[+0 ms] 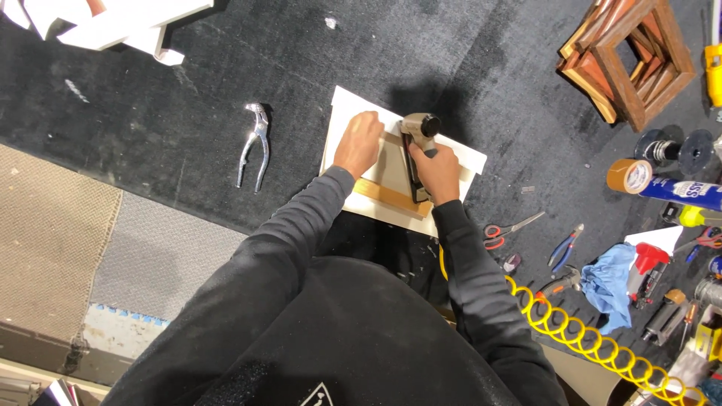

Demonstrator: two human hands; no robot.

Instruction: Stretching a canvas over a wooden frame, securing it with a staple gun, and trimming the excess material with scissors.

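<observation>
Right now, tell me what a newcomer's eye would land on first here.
At the centre of the black bench, the right hand holds a tan pneumatic gun against a pale frame panel, which the left hand presses flat. A bright yellow coiled hose runs off to the lower right. Silver pliers lie alone to the left, and stacked wooden frames sit top right.

A picture frame [391, 197] lies face down near the middle of the workbench [150, 150], with the left hand [359, 143] pressed on its left part and the right hand [436, 173] gripping a pneumatic tacker [417, 139] on it beside that hand. Pliers [254, 146] lie well to the left. To the right lie scissors [508, 229], a coiled air hose [587, 338] and a tape roll [629, 176]; stacked frames [628, 53] sit far right behind.
</observation>
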